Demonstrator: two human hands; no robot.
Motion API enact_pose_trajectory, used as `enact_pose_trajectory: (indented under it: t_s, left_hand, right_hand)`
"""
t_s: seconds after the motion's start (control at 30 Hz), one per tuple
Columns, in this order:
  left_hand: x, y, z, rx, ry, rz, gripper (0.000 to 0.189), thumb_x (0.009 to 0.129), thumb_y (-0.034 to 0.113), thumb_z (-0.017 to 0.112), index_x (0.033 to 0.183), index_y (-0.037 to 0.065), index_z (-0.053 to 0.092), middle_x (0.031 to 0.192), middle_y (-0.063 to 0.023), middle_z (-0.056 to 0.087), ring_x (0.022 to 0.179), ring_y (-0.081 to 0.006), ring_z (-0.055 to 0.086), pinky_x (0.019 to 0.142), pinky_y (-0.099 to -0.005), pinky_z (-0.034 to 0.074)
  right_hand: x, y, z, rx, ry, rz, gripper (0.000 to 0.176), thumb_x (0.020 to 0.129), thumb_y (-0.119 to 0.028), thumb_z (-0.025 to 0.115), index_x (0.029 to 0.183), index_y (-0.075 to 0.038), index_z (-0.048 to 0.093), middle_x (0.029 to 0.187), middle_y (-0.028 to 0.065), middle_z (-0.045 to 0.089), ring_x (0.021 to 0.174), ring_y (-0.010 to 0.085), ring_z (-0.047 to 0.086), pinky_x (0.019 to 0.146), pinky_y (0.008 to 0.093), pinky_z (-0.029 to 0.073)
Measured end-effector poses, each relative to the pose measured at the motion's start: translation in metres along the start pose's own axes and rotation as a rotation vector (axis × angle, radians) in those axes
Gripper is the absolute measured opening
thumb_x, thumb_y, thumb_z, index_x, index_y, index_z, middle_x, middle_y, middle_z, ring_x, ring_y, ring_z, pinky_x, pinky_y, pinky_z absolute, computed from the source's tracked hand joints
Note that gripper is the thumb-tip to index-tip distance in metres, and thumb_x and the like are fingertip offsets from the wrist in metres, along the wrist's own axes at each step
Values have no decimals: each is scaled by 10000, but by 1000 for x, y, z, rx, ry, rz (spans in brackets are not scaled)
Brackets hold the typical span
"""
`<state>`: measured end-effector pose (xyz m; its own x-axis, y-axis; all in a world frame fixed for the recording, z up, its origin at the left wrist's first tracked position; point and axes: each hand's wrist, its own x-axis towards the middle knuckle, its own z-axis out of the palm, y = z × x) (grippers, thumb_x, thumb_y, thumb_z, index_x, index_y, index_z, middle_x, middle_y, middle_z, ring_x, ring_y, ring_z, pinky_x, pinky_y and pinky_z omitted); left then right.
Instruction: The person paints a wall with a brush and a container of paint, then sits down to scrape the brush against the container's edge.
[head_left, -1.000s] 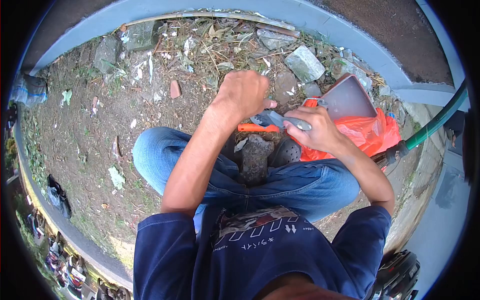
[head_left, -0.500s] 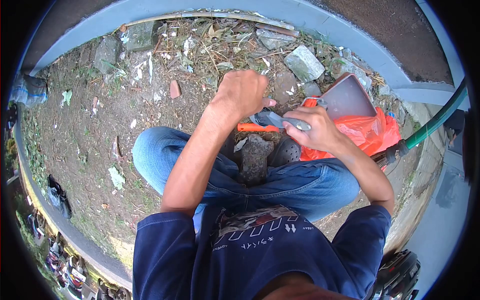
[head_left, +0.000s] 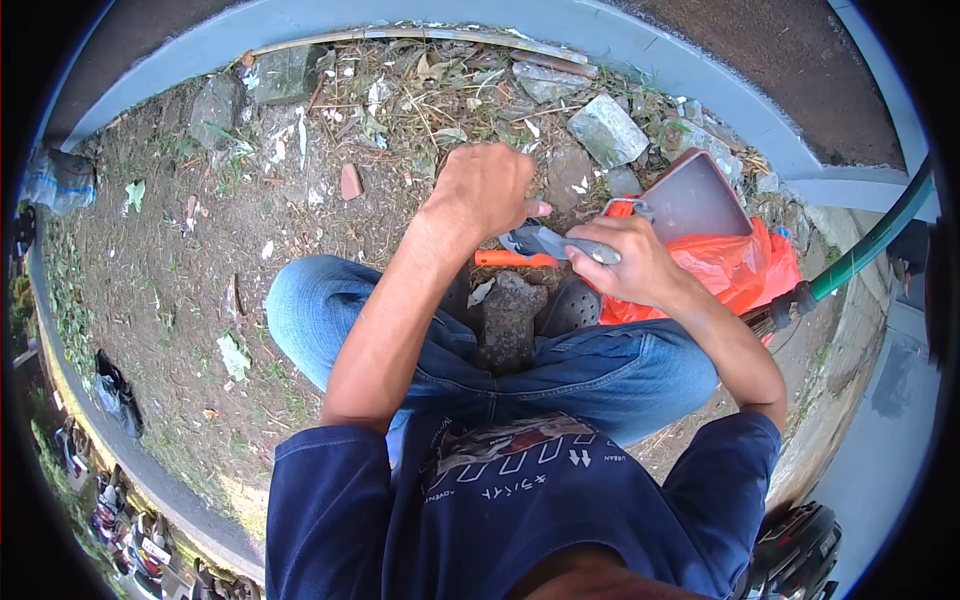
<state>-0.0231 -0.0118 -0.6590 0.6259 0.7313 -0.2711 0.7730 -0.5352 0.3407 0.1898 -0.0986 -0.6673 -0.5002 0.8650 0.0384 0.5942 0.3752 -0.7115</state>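
My right hand (head_left: 630, 255) is closed round the grey handle of a trowel-like tool (head_left: 545, 242), whose metal blade points left toward my other hand. My left hand (head_left: 483, 188) is curled into a fist above the blade, thumb to the right; what it grips, if anything, is hidden under the fingers. Below the blade lies an orange handle (head_left: 515, 258), partly covered. Another orange piece with a metal neck (head_left: 620, 207) shows just behind my right hand. Between my feet, a rough grey stone block (head_left: 508, 315) stands on the soil beside a dark clog (head_left: 573, 306).
An orange plastic bag (head_left: 735, 265) and a reddish dustpan-like tray (head_left: 700, 195) sit to the right, near a green hose (head_left: 870, 255). Concrete chunks (head_left: 608, 128), a brick piece (head_left: 350, 181) and litter lie on the ground. A low pale wall (head_left: 400, 18) curves behind.
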Motion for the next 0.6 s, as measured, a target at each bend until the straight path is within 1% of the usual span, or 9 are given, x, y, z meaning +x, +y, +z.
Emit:
enact_pose_trajectory:
  t_s: [0.07, 0.2, 0.27, 0.4, 0.5, 0.57, 0.6]
  left_hand:
    - [-1, 0, 0, -14, 8, 3, 433, 821, 448, 738, 945, 36, 691, 873, -183, 706, 896, -363, 700, 781, -464, 560]
    - [-1, 1, -1, 2, -2, -3, 438, 825, 455, 734, 960, 40, 695, 877, -178, 708, 901, -360, 702, 785, -461, 562]
    - [-1, 1, 0, 14, 4, -12, 450, 826, 466, 731, 994, 49, 703, 890, -175, 713, 908, -354, 704, 789, -457, 565]
    - [0, 2, -5, 28, -35, -27, 470, 827, 481, 726, 1039, 62, 709, 899, -176, 717, 915, -349, 706, 794, -455, 566]
    - [-1, 1, -7, 15, -45, -40, 447, 851, 465, 706, 1062, 72, 710, 904, -180, 718, 912, -350, 705, 795, -457, 565]
    - [-3, 0, -9, -3, 16, -39, 405, 888, 430, 675, 1079, 75, 709, 907, -182, 719, 911, -354, 704, 799, -459, 563]
    - [-3, -1, -9, -3, 17, -39, 405, 888, 430, 675, 1079, 75, 709, 907, -182, 719, 911, -354, 704, 799, -459, 563]
  right_hand:
    - [0, -1, 0, 18, -3, 40, 212, 825, -158, 696, 928, 26, 719, 773, 195, 670, 686, 353, 665, 628, 419, 529]
    - [0, 0, 0, 22, 2, 43, 215, 825, -159, 697, 928, 28, 718, 780, 194, 672, 687, 351, 666, 628, 419, 530]
    - [0, 1, 0, -1, 12, -12, 167, 822, -93, 721, 927, 36, 701, 792, 172, 676, 663, 323, 667, 588, 380, 526]
    - [0, 1, -2, 0, 12, -14, 168, 823, -95, 723, 930, 33, 704, 781, 171, 673, 658, 322, 667, 584, 380, 523]
    - [0, 2, -4, -6, 25, -1, 165, 829, -97, 720, 932, 32, 705, 782, 169, 679, 656, 316, 671, 586, 376, 524]
    - [-1, 5, -4, 20, 44, -10, 162, 837, -99, 715, 932, 32, 706, 790, 165, 688, 658, 308, 676, 589, 372, 526]
    - [-1, 4, -4, 20, 44, -10, 162, 837, -99, 715, 932, 32, 706, 790, 165, 688, 658, 308, 676, 589, 372, 526]
